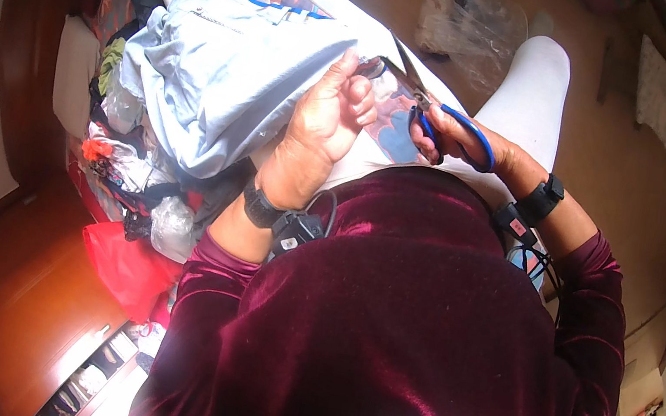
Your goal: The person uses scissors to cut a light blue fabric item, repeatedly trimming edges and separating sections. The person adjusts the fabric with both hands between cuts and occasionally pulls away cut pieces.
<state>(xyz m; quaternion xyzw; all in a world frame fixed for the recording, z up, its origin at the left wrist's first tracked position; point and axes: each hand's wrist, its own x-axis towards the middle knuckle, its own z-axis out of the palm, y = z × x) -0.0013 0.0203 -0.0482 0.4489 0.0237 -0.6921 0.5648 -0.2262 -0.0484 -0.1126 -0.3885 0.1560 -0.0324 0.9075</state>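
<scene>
A light blue garment (217, 70) with a dark blue edge strip lies across my outstretched leg. My left hand (334, 102) pinches its right end between thumb and curled fingers and holds it raised. Just to the right, my right hand (445, 131) grips a pair of scissors (420, 98) by their blue handles. The scissor blades are spread and point up and left, close to my left fingertips. Whether cloth lies between the blades, I cannot tell. Black straps with small devices sit on both my wrists.
Piled clothes and plastic bags (172, 224) lie to the left, beside a red bag (128, 269). A wooden cabinet (27, 296) stands at lower left. A clear plastic bag (467, 39) is on the brown floor (610, 208) beyond my bent leg. A patterned mattress (398, 136) shows beneath me.
</scene>
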